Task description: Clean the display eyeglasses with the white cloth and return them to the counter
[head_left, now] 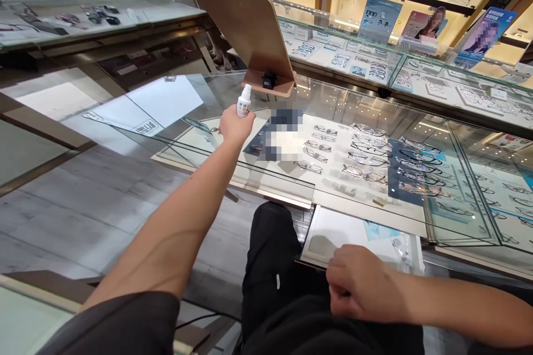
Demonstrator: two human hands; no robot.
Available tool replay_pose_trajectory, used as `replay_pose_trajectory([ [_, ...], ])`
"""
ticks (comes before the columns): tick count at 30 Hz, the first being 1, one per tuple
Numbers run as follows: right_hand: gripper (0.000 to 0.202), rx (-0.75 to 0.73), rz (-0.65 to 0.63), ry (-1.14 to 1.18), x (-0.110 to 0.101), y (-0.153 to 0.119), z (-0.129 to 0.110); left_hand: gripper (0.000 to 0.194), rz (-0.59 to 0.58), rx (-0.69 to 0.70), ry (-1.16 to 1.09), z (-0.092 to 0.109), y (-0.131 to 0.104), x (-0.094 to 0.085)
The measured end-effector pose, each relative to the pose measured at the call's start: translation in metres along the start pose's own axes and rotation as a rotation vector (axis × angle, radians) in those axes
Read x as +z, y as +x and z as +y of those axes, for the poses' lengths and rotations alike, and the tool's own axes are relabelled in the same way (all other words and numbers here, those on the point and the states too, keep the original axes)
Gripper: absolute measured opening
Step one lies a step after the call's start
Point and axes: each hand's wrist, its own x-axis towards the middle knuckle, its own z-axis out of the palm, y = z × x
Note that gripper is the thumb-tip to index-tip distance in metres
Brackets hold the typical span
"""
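Small white bottle [244, 102] with a nozzle top and colored marks on the label: holding it upright in the left hand [236, 126], wrapping thumb and fingers around the lower part. Stretching the left arm far forward over the glass counter [287, 189], showing the bottle just in front of the foot of a slanting brown board [239, 25]. Seeing a small black device [268, 81] on that foot, near the bottle's right side and apart from it. Curling the right hand [358, 283] into a loose fist well apart from the bottle, just over the near edge of an open drawer [333, 224]; not being able to tell from this angle whether clasping anything within. Making out a light-blue packet [381, 229] toward the drawer's right side, near some clear plastic [402, 247]. Pointing a black-trousered knee [270, 233] at the counter's edge, left of the drawer. Viewing rows of eyeglasses [366, 175] beneath the glass, some lying on a dark blue mat [406, 197], with a partly blurred dark card [255, 142] nearer the left hand. Facing more display cases [325, 66] beyond, plus a blue poster [378, 19] before lit shelves [350, 5].
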Motion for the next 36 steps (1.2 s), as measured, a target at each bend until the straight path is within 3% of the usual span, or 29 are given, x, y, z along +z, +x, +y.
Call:
replay_pose_trajectory([
  [3, 0.019, -0.058, 0.088, -0.038, 0.0, -0.019, -0.014, 0.007, -0.013, -0.01, -0.002, 0.002, -0.001, -0.003],
  [6, 0.015, 0.031, 0.185, -0.061, 0.003, -0.034, -0.015, 0.01, -0.031, -0.019, -0.015, 0.004, -0.003, -0.007],
  [9, 0.019, 0.168, 0.367, -0.043, 0.01, -0.043, -0.011, 0.017, -0.033, -0.009, -0.025, 0.007, -0.005, -0.011],
  [13, 0.019, 0.181, 0.603, -0.029, 0.018, -0.044, -0.005, 0.028, -0.044, 0.01, 0.041, 0.008, -0.008, -0.011],
  [17, 0.018, 0.201, 0.811, -0.023, 0.015, -0.039, 0.007, 0.031, -0.085, 0.049, 0.125, 0.008, -0.01, -0.009],
  [23, 0.011, 0.261, 1.14, 0.137, 0.007, -0.027, 0.043, 0.034, -0.024, 0.046, 0.129, 0.009, -0.012, -0.009],
  [30, 0.024, 0.341, 1.205, 0.03, -0.006, -0.009, 0.076, 0.042, -0.008, 0.035, 0.08, 0.011, -0.014, -0.012],
  [36, 0.021, 0.302, 1.182, 0.159, -0.016, 0.002, 0.086, 0.051, -0.051, 0.047, 0.091, 0.014, -0.019, -0.02],
])
